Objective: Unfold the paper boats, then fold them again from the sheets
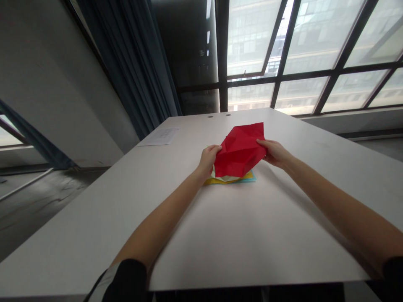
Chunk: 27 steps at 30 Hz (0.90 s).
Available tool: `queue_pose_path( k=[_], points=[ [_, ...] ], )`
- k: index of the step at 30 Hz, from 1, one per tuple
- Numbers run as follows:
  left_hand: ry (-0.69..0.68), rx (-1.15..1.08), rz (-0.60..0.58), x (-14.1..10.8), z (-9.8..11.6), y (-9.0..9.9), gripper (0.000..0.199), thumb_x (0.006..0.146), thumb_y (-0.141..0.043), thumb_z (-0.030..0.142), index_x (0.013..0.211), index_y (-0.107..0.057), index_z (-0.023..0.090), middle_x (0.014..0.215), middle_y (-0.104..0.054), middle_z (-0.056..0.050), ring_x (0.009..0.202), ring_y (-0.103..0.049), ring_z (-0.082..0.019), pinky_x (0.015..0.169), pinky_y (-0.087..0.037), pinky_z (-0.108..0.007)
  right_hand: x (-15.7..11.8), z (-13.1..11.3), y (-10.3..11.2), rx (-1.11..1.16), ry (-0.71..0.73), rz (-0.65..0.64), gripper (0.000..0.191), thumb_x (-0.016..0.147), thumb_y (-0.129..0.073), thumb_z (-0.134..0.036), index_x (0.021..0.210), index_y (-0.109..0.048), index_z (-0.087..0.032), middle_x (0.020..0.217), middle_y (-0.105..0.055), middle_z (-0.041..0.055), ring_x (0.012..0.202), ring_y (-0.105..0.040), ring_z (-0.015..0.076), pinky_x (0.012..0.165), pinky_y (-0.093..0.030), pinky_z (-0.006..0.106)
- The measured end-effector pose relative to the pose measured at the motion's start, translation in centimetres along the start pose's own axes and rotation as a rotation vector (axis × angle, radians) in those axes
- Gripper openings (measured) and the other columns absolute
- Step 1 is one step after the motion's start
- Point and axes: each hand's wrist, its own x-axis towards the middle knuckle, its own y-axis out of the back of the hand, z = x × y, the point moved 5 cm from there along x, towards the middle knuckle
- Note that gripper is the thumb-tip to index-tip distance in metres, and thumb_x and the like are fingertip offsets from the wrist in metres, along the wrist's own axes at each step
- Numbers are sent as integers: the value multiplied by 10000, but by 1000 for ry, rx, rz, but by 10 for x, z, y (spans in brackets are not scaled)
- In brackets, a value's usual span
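Note:
A creased sheet of red paper [241, 151] is held up above the table between my two hands. My left hand [210, 158] pinches its left edge, thumb on top. At the right edge, my right hand [275, 153] grips it the same way, with the fingers behind the sheet. Beneath the red sheet lies a small stack of coloured paper [233, 180], showing yellow, pale cream and light blue edges. The red sheet hides most of that stack.
The long white table [233, 235] stretches away toward the windows [252, 42]. A white printed sheet [159, 136] lies near its far left edge. Two small round marks or holes show at the far end. A dark blue curtain [126, 58] hangs at the left.

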Motion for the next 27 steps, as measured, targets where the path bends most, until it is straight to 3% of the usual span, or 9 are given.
queue_pose_path(
  k=[4,8,14,21,27],
  points=[
    [-11,23,44,0,1,2,173,636,-577,190,808,-565,183,556,-578,32,500,-534,-111,498,-397,-207,-1,3,-2,-21,-9,5,66,763,-599,-240,780,-570,-183,709,-630,23,555,-558,109,493,-499,211],
    [-140,215,60,2,5,5,101,660,-590,241,720,-609,162,629,-603,-1,570,-539,-106,535,-396,-202,-4,5,-7,-14,-39,9,56,769,-591,-232,764,-562,-185,678,-624,14,540,-551,100,484,-491,201],
    [-226,463,33,2,6,8,211,576,-706,287,741,-652,166,707,-630,-23,643,-540,-129,566,-391,-213,-7,6,-12,7,-39,-20,49,776,-582,-223,762,-561,-181,644,-612,3,507,-529,87,439,-458,179],
    [-147,268,168,5,8,16,184,622,-663,307,724,-610,163,673,-624,-22,591,-564,-145,557,-425,-248,-5,10,-11,-192,-54,-107,239,685,-690,-355,843,-609,-195,759,-656,32,539,-544,94,401,-416,174],
    [-10,-14,250,8,15,24,90,703,-562,211,755,-497,177,647,-589,7,555,-572,-130,524,-445,-236,-9,8,-17,-336,-13,-215,390,628,-724,-413,947,-609,-221,911,-667,42,673,-599,126,451,-430,175]
  ],
)
